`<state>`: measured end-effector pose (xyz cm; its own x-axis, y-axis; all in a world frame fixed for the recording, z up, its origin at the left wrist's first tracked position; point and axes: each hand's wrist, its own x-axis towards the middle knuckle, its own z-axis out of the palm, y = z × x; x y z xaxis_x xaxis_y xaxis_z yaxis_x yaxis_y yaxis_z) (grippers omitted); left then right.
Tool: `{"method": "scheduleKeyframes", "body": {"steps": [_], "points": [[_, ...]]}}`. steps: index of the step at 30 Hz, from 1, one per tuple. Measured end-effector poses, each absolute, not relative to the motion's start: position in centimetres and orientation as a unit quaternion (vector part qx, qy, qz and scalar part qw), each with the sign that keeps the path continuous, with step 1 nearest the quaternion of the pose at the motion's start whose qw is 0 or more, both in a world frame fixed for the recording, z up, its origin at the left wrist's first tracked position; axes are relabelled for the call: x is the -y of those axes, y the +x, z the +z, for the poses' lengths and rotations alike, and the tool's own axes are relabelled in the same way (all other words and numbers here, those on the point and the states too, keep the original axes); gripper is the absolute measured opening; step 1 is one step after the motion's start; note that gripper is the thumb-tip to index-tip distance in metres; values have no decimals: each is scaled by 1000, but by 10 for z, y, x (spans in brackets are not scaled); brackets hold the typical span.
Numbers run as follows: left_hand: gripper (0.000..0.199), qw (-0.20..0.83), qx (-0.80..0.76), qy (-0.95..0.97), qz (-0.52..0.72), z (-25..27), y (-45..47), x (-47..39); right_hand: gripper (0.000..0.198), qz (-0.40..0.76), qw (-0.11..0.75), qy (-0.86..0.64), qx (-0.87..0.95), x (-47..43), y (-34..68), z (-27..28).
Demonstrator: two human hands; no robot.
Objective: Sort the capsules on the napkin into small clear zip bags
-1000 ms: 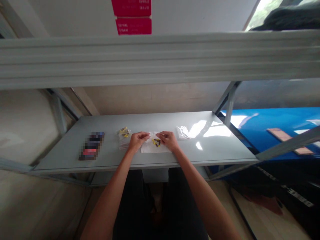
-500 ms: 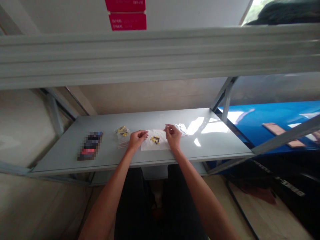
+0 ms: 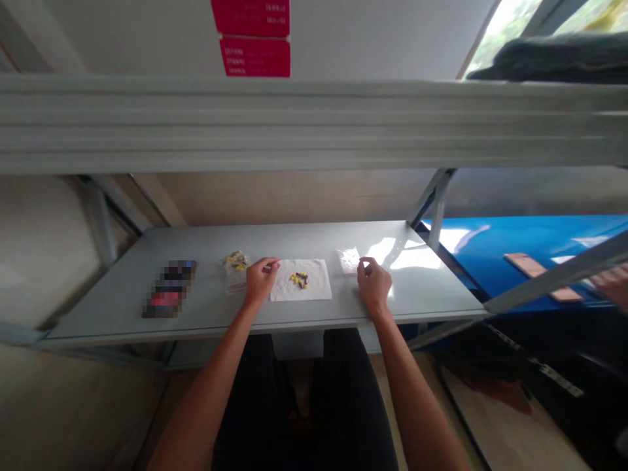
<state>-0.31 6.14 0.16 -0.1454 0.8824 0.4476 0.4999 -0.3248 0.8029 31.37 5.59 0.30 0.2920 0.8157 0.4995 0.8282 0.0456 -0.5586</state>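
Across a grey shelf top (image 3: 422, 291), looks partway along — some pieces (image 3: 239, 263) in or on a clear bag (image 3: 234, 283), a loose yellow-and-dark pile (image 3: 300, 282) left on a white sheet (image 3: 318, 289), between left hand (image 3: 260, 279) and right hand (image 3: 375, 284), apart from both. Fingers curled close, by the sheet's edge and beside a shiny packet (image 3: 347, 260); cannot tell whether pinching anything.

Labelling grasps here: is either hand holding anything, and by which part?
Can't tell: left hand at upper left corner of white cloth, right hand at right edge of clear bag; no grip is clearly visible.
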Motion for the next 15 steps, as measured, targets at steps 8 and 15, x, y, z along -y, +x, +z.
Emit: {"method": "scheduleKeyframes", "body": {"steps": [8, 15], "points": [[38, -58, -657, 616, 430, -3, -47, -27, 30, -23, 387, -589, 709, -55, 305, 3], [12, -71, -691, 571, 438, -6, -55, -12, 30, -32, 365, -609, 704, -54, 303, 2]]}}
